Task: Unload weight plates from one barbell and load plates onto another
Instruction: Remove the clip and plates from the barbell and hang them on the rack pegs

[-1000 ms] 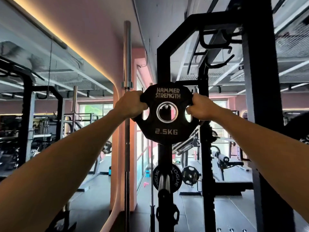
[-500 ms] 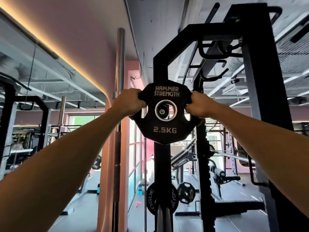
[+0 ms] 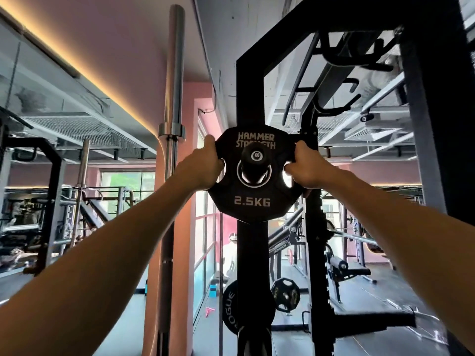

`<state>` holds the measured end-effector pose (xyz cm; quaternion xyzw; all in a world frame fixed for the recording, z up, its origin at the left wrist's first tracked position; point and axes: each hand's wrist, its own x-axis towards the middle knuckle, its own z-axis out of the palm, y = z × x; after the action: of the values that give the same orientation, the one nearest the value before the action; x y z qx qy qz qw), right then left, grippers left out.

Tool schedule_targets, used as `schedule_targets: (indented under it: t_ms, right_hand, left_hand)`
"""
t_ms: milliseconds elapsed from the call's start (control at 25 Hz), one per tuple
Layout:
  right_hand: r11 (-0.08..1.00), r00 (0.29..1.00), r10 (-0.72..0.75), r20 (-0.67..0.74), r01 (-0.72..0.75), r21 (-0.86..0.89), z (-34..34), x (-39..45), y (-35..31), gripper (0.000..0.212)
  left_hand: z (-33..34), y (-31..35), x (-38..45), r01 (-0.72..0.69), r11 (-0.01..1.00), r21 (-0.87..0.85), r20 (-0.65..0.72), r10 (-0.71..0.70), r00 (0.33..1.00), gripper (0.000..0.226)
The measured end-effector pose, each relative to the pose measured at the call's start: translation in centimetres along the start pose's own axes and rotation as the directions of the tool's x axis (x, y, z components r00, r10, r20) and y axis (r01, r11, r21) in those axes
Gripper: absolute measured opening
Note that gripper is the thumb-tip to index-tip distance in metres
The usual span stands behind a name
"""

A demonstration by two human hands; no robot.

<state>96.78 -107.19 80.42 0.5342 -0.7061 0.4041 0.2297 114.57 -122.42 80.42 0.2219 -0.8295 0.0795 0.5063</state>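
Note:
A black 2.5 kg plate (image 3: 253,201) marked HAMMER STRENGTH is held up at arm's length in front of a black rack upright (image 3: 252,86). My left hand (image 3: 204,167) grips its left grip hole and my right hand (image 3: 305,168) grips its right one. A black peg (image 3: 255,160) with a metal end cap pokes through the plate's centre hole toward me. A steel barbell (image 3: 174,80) stands upright to the left. Low on the same upright hangs a large ROGUE plate (image 3: 230,309).
The black power rack's right post (image 3: 437,124) stands close on the right, with hooks overhead. A smaller plate (image 3: 286,294) hangs behind the rack. A pink wall column (image 3: 154,227) and windows lie ahead; benches and machines stand on both sides.
The plate has gone onto the peg: its centre hole showed empty before, and now the peg's end sticks through it. The view has tilted upward and closer.

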Motion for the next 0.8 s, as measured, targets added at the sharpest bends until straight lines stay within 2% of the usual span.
schedule_targets:
  t_ms: [280,520,680,800]
  right_hand:
    - [0.997,0.998,0.058,-0.037,-0.056,0.047,4.5,4.0,3.2,0.026]
    - [0.995,0.999,0.035,-0.023,-0.033,0.091,6.4,6.5,5.5,0.016]
    - [0.994,0.998,0.065,-0.001,-0.065,0.089,5.9,5.5,4.8,0.029]
    - [0.995,0.996,0.094,-0.001,-0.094,-0.029,6.0,4.3,4.3,0.04]
  left_hand:
    - [6.2,-3.0,2.9,0.028,1.0,-0.013,-0.034,-0.028,0.999,0.018]
    - [8.8,-4.3,4.0,-0.011,0.999,-0.05,-0.041,0.008,0.999,0.032]
    - [8.1,-3.7,3.6,0.01,1.0,0.023,-0.053,-0.009,0.999,0.033]
    - [7.5,-2.9,2.9,0.091,0.989,0.114,0.026,-0.094,0.995,0.031]
